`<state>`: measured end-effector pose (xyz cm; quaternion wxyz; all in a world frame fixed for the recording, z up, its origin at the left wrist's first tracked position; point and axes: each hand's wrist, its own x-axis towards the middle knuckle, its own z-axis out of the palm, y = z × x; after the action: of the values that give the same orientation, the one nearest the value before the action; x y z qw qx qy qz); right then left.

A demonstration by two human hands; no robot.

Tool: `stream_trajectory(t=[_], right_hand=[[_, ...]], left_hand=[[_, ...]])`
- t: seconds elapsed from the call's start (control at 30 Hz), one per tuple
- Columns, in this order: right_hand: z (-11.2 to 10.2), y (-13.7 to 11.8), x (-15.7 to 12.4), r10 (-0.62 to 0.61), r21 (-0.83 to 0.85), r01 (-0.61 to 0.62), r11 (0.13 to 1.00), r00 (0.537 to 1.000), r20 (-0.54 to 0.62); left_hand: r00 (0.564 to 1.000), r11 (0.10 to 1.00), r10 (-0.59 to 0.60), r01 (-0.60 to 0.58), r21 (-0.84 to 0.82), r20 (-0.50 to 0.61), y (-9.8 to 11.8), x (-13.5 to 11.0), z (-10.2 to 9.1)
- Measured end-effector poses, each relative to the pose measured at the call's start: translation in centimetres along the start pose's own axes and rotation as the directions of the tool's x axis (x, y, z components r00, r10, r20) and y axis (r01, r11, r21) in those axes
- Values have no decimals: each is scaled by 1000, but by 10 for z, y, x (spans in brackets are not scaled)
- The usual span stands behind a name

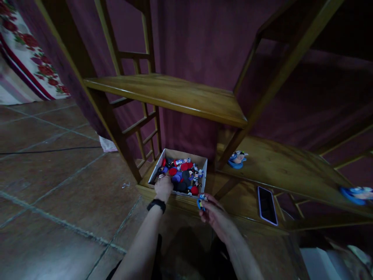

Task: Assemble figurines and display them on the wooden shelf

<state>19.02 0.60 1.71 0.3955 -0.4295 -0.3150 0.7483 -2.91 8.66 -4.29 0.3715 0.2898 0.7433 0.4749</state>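
So I'm holding a small blue figurine (pixel 201 202) in my right hand (pixel 215 217), fingers closed around it, just off the box's (pixel 198 159) near right corner. My left hand (pixel 163 188) is sitting at the near left side, fingertips down among the little figures (pixel 183 161), can't tell how open or if it's gripping anything. I'm guessing the blue one's light, stiff, kinda slick plastic, so I'm favoring the chunky middle over thin bits.
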Motion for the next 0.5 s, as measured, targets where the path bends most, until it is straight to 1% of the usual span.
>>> stream_trajectory(t=[0.07, 0.1, 0.13, 0.27, 0.4, 0.5], right_hand=[[-7, -4, 2, -3, 25, 3, 1000, 1000, -6], [-10, -6, 2, -10, 25, 10, 1000, 1000, -4], [-14, -7, 3, -18, 21, 18, 1000, 1000, -1], [-21, -12, 2, -62, 10, 62, 998, 998, -12], [-21, -16, -1, -85, 7, 85, 996, 996, -13], [-19, -16, -1, -80, -7, 80, 997, 997, -16]], left_hand=[[999, 994, 18, -14, 110, -34, 1, 0, 3], [999, 993, 13, -8, 120, -39, 3, 0, 5], [999, 994, 7, -3, 107, -41, 4, -1, 7], [998, 999, -14, 12, -32, -54, 12, -7, 11], [999, 999, -25, 25, -28, -25, 15, -11, 11], [1000, 995, -24, 23, -92, -9, 14, -9, 10]])
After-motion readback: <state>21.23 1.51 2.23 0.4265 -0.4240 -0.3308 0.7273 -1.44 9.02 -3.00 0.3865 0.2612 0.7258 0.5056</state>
